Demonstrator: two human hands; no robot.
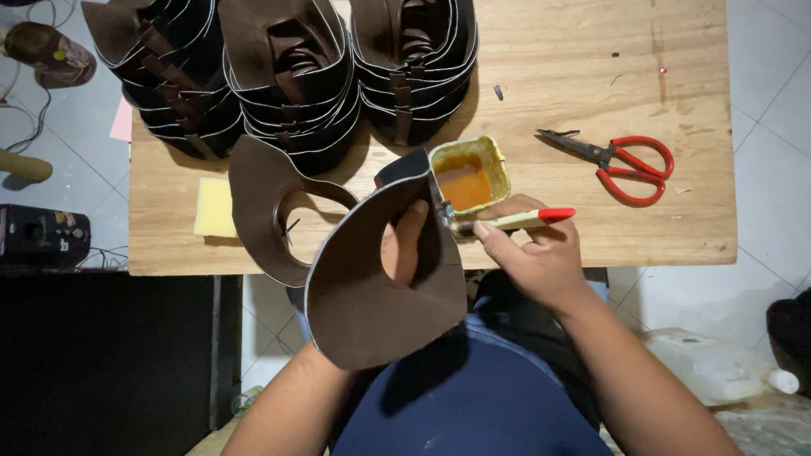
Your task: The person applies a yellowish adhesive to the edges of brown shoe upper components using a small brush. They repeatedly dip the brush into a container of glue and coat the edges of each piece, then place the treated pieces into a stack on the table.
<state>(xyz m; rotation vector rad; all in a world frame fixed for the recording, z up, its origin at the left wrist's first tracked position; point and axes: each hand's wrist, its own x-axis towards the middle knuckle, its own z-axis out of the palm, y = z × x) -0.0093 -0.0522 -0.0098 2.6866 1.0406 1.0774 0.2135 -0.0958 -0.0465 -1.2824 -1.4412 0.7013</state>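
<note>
Left hand (404, 245), mostly hidden, seemingly grips the leather piece (380, 287); right hand (536, 253) pinches brush (515, 221) beside it.

a curved dark brown leather piece (372, 295) with a pale edge is held upright over the table's near edge, fingers showing through its oval cutout. a small brush (515, 220) with a cream handle and red tip is pressed against its upper right edge.

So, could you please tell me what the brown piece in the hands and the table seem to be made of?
The brown piece looks like leather or a leather-like sheet: matte, flexible, curving without creasing, with a pale cut edge. The table appears to be bare light wood, judging by its visible grain and stains.
</note>
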